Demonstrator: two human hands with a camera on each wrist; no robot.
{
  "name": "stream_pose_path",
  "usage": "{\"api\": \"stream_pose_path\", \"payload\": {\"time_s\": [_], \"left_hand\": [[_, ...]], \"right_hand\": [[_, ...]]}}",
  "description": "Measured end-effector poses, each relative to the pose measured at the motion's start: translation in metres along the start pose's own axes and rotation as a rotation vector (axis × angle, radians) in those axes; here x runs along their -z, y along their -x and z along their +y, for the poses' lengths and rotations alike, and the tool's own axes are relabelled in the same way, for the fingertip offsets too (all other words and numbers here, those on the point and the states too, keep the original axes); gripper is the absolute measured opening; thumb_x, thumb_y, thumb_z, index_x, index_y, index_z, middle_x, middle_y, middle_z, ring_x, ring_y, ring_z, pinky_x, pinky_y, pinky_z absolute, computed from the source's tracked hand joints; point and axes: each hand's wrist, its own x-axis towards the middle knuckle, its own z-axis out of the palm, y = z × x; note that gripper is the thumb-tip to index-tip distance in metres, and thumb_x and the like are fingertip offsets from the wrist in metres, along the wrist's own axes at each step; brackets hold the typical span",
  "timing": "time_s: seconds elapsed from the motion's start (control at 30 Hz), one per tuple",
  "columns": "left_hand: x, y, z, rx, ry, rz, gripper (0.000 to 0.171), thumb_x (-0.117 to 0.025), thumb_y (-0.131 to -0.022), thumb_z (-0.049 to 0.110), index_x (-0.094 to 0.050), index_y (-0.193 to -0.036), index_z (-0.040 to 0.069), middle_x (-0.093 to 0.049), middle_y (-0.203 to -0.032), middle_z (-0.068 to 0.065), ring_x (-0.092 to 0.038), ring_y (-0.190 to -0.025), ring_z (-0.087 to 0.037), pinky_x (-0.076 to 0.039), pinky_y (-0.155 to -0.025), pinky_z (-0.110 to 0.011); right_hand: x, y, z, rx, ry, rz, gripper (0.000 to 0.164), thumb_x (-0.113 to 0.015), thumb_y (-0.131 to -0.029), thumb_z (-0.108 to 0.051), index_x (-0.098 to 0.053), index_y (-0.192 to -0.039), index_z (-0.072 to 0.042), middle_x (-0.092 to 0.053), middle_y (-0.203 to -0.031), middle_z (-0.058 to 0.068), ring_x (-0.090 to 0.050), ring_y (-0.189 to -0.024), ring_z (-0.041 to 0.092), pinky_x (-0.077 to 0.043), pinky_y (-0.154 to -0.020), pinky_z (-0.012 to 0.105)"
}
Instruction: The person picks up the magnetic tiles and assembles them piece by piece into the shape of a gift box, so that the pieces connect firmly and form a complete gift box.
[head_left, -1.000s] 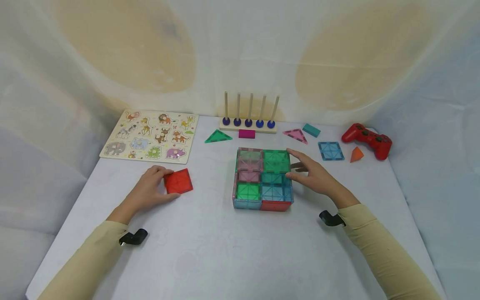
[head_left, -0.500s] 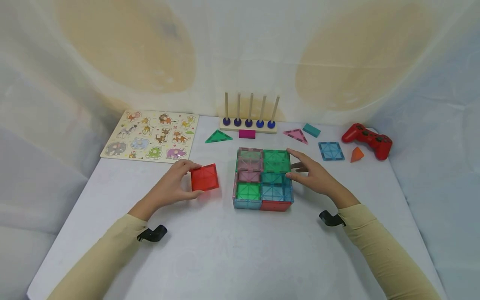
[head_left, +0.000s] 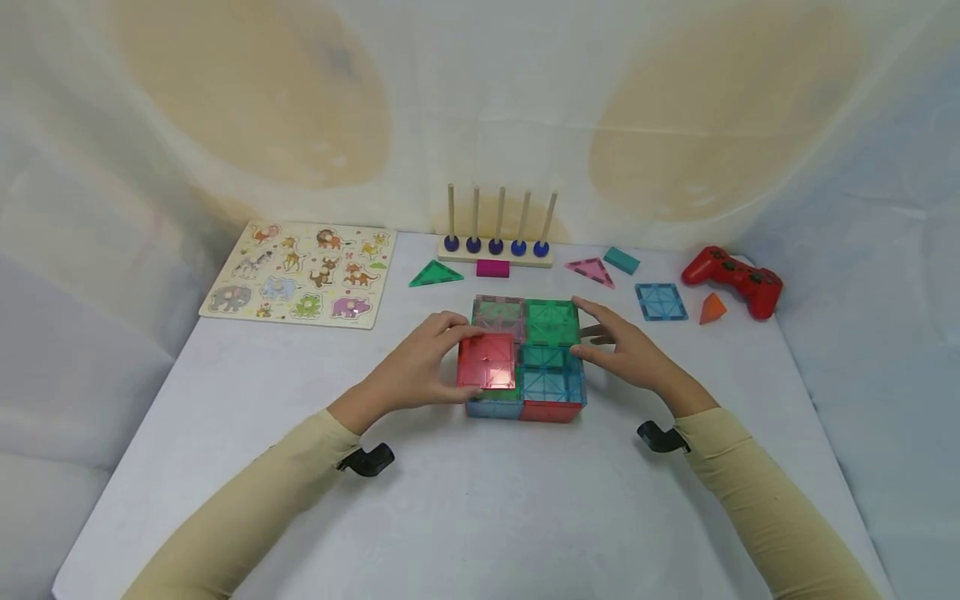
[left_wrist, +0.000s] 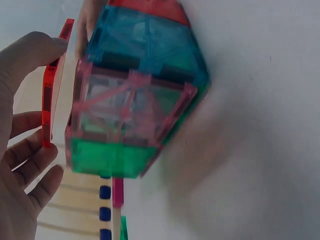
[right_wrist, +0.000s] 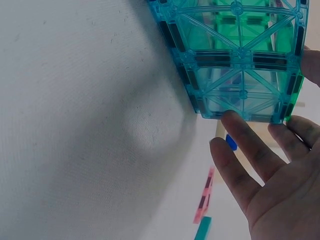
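Note:
My left hand [head_left: 411, 367] pinches a red square magnetic tile [head_left: 483, 363] by its edges, thumb at the near side and fingers at the far side. In the left wrist view the red tile [left_wrist: 48, 95] stands a little apart from the box of translucent magnetic tiles [left_wrist: 122, 105]. From the head view, it overlaps the front left part of that box [head_left: 552, 412], whose tiles are pink, green, blue and red. At the box's right side, my right hand [head_left: 630, 357] touches it with extended fingers and thumb; fingertips [right_wrist: 232, 120] meet the blue wall in the right wrist view.
Behind the box are a peg stand [head_left: 495, 252], a magenta block [head_left: 492, 268] and a green triangle tile [head_left: 435, 273]. An animal puzzle board [head_left: 300, 273] lies back left. A pink triangle [head_left: 592, 271], blue square [head_left: 661, 302], teal block [head_left: 622, 260], orange piece [head_left: 712, 308] and red game controller [head_left: 733, 282] lie right.
My left hand has lifted the red tile and carried it rightward from the table to above the box's front left. My right hand has stayed at the box's right side.

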Motion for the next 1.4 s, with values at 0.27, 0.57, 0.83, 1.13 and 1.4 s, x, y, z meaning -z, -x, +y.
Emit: {"api": "stream_pose_path", "payload": {"time_s": [0.27, 0.57, 0.83, 1.13, 1.4], "left_hand": [[-0.014, -0.007, 0.006, -0.048, -0.048, -0.035, 0.078, -0.085, -0.078, 0.048, -0.056, -0.144, 0.016, -0.053, -0.136, 0.001, -0.043, -0.127, -0.013, -0.052, -0.100, -0.032], [-0.018, -0.004, 0.001, -0.039, -0.020, -0.027, 0.077, -0.086, -0.079, 0.047, -0.056, -0.144, 0.018, -0.049, -0.139, 0.002, -0.041, -0.131, -0.013, -0.051, -0.102, -0.033], [-0.018, -0.001, -0.005, -0.049, -0.022, 0.001, 0.078, -0.085, -0.079, 0.051, -0.057, -0.143, 0.018, -0.050, -0.135, 0.001, -0.043, -0.126, -0.013, -0.049, -0.104, -0.036], [-0.017, 0.000, -0.008, -0.058, -0.021, 0.002, 0.077, -0.085, -0.079, 0.051, -0.058, -0.142, 0.017, -0.049, -0.130, 0.000, -0.043, -0.121, -0.014, -0.051, -0.099, -0.036], [-0.017, -0.002, -0.008, -0.039, 0.005, -0.011, 0.075, -0.086, -0.077, 0.051, -0.059, -0.137, 0.013, -0.049, -0.131, -0.001, -0.044, -0.124, -0.015, -0.050, -0.103, -0.037]], "right_hand": [[-0.001, 0.000, -0.001, 0.002, 0.005, 0.002, 0.084, -0.070, -0.097, -0.039, -0.021, -0.164, -0.029, -0.027, -0.166, 0.011, -0.053, -0.132, 0.042, -0.043, -0.103, 0.068], [-0.001, 0.000, 0.001, 0.009, 0.006, 0.003, 0.083, -0.070, -0.097, -0.037, -0.021, -0.164, -0.030, -0.027, -0.166, 0.011, -0.054, -0.131, 0.042, -0.043, -0.103, 0.068], [-0.001, 0.001, 0.001, 0.014, 0.012, 0.002, 0.084, -0.069, -0.097, -0.042, -0.020, -0.164, -0.029, -0.027, -0.166, 0.012, -0.054, -0.131, 0.042, -0.042, -0.104, 0.068], [0.000, 0.001, -0.001, 0.017, -0.008, -0.004, 0.084, -0.070, -0.097, -0.040, -0.021, -0.164, -0.028, -0.027, -0.165, 0.012, -0.054, -0.131, 0.042, -0.042, -0.104, 0.068], [0.001, 0.000, -0.002, 0.016, -0.011, -0.005, 0.084, -0.070, -0.097, -0.038, -0.022, -0.164, -0.022, -0.027, -0.165, 0.012, -0.054, -0.131, 0.042, -0.045, -0.102, 0.068]]}}
